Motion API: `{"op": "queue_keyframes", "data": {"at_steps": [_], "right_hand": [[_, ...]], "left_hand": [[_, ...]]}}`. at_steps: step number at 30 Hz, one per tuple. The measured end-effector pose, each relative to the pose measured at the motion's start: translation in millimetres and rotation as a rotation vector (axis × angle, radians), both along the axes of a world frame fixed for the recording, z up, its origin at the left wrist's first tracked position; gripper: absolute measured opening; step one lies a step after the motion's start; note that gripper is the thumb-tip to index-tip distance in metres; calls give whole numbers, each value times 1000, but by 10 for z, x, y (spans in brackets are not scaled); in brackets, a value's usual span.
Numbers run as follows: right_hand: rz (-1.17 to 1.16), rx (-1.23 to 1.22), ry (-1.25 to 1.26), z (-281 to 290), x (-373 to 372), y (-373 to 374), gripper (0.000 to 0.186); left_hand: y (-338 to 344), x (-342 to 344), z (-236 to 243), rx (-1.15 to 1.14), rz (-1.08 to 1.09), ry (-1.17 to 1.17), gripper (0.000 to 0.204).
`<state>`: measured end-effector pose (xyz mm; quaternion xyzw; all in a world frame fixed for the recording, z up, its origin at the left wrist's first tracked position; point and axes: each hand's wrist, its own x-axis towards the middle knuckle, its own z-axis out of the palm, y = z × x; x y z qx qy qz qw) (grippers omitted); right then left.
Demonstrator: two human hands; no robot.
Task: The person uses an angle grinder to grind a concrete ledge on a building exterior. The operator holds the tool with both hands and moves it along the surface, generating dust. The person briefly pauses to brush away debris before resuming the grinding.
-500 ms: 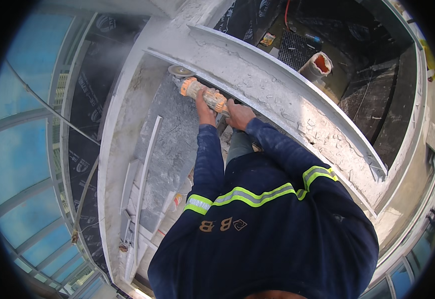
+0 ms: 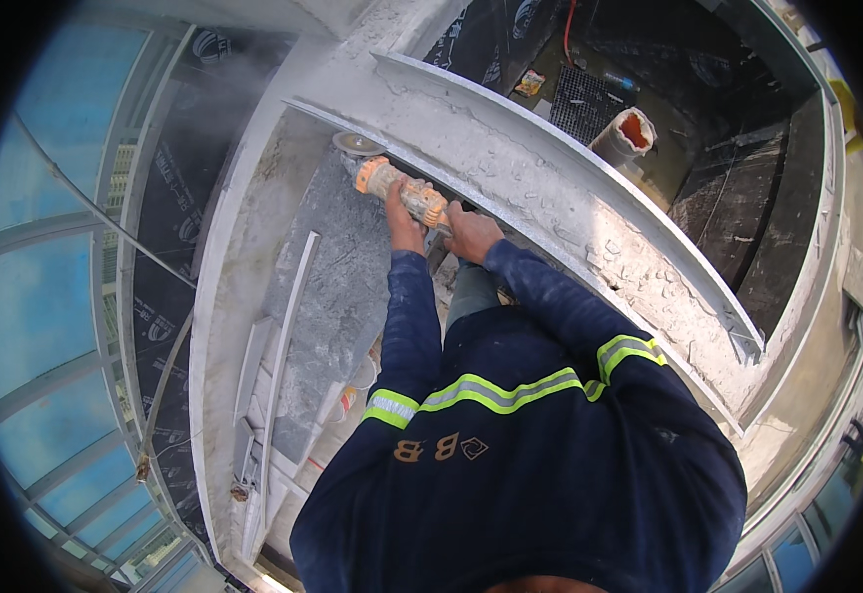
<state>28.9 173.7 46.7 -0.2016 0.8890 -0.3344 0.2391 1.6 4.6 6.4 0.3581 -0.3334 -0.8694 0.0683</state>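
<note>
Beside the metal strip (image 2: 510,220), the grinder (image 2: 380,178) stays put.

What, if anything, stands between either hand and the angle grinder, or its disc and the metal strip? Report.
Nothing visible does: the left hand and right hand both grip the angle grinder, and no object shows between its disc and the metal strip. Whether those two touch is unclear.

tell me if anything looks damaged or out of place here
Yes: a crumpled, colourful wrapper lies like litter beside the dark grid near the top. The concrete ledge beyond the grinder also looks odd: its surface is rough, with scattered lumps rather than a smooth finish.
</note>
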Motion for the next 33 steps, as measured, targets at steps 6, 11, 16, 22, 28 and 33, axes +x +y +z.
{"op": "queue_keyframes", "data": {"at_steps": [6,11,16,22,28,33], "right_hand": [[10,-9,8,1,111,67,48],[-2,-9,27,-11,124,74,50],[-9,-4,34,-73,70,20,50],[-6,-11,35,-135,-25,-34,49],[-3,11,10,-88,-53,-70,46],[0,-6,8,-13,43,27,48]], "left_hand": [[-4,103,-45,-15,-32,20,29],[37,118,-36,-18,-15,16,29],[15,67,-33,-6,-16,5,32],[6,-6,7,-15,-19,1,33],[-21,-63,2,-31,0,-29,34],[43,35,43,-10,-12,-16,32]]}}
